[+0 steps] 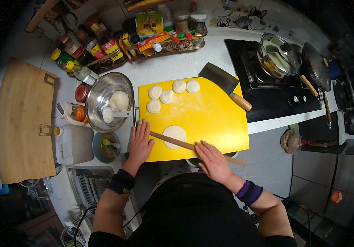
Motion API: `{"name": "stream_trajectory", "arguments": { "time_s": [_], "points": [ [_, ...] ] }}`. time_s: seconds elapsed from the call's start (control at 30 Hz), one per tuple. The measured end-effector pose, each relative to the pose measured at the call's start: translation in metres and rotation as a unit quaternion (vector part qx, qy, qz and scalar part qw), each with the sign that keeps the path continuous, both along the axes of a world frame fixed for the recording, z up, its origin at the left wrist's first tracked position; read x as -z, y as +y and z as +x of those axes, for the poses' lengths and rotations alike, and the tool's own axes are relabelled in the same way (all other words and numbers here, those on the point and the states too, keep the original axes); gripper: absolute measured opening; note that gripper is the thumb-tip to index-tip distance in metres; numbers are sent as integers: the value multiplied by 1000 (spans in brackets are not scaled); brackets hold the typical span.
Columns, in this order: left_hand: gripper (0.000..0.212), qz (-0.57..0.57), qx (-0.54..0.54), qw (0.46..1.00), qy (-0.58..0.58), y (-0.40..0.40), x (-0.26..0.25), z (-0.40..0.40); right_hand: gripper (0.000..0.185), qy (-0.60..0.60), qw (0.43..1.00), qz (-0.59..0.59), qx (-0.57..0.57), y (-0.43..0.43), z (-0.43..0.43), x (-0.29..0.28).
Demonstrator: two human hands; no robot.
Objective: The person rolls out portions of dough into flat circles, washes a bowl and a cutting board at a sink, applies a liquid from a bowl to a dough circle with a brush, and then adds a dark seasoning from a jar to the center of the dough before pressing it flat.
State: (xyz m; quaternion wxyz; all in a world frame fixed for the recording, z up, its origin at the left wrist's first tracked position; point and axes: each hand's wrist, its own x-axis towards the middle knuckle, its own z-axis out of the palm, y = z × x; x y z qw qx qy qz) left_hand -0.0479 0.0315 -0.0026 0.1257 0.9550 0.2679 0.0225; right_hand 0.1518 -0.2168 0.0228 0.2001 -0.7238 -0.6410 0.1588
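Observation:
A thin wooden rolling pin lies slantwise across a flat round of dough on a yellow cutting board. My left hand rests over the pin's left end at the board's edge, fingers stretched forward. Farther right, my right hand presses flat on the pin, whose tip sticks out past the board's front edge. Several small dough pieces sit at the board's far left, with flour dusted beside them. A cleaver with a wooden handle lies across the far right corner.
Left of the board stands a steel bowl holding a dough ball and a white scoop. A blue-grey bowl with a brush is nearer. Bottles line the wall. A lidded pot stands on the black hob.

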Motion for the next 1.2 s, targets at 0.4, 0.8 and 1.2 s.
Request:
{"name": "stream_trajectory", "arguments": {
  "time_s": [0.4, 0.8, 1.2],
  "points": [
    [68, -12, 5, 1000, 28, -6, -10, -9, 58, -44, 998, 8, -33, -25, 0, 16],
    [67, 3, -37, 999, 19, -5, -6, -5, 47, 8, 1000, 27, -9, -17, -4, 7],
    [69, 9, 98, 995, 10, -51, -3, 43, 44, 94, 969, 80, 216, -55, 51, 13]
  ]
}}
